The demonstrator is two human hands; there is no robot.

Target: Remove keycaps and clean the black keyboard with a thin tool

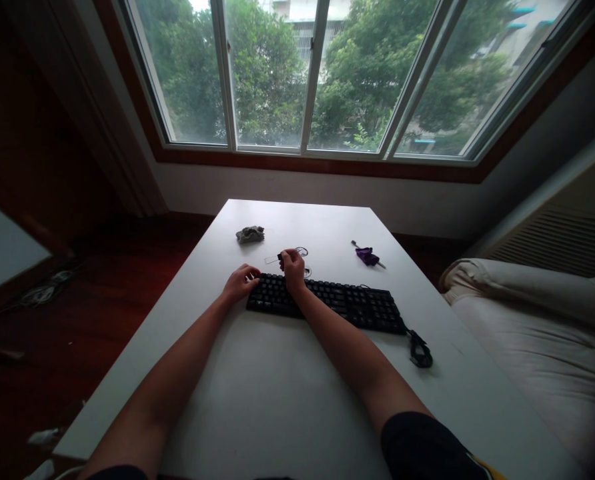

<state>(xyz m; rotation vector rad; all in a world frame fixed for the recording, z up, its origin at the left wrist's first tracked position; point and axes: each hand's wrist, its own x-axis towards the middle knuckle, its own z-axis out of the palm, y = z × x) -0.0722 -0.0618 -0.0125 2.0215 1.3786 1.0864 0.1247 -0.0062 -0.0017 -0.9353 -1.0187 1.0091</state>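
A black keyboard (337,303) lies across the white table (257,400), its coiled cable (420,350) bunched at the right end. My left hand (240,281) rests at the keyboard's left end with its fingers curled; whether it holds anything I cannot make out. My right hand (293,267) hovers over the keyboard's upper left part, pinching a small black keycap (279,256) at its fingertips. A thin wire keycap puller (301,251) lies just behind that hand.
A crumpled grey cloth (250,234) sits at the far left of the table. A small purple brush (367,255) lies at the far right. A cushioned sofa (537,333) stands right of the table, dark wooden floor to the left, windows ahead.
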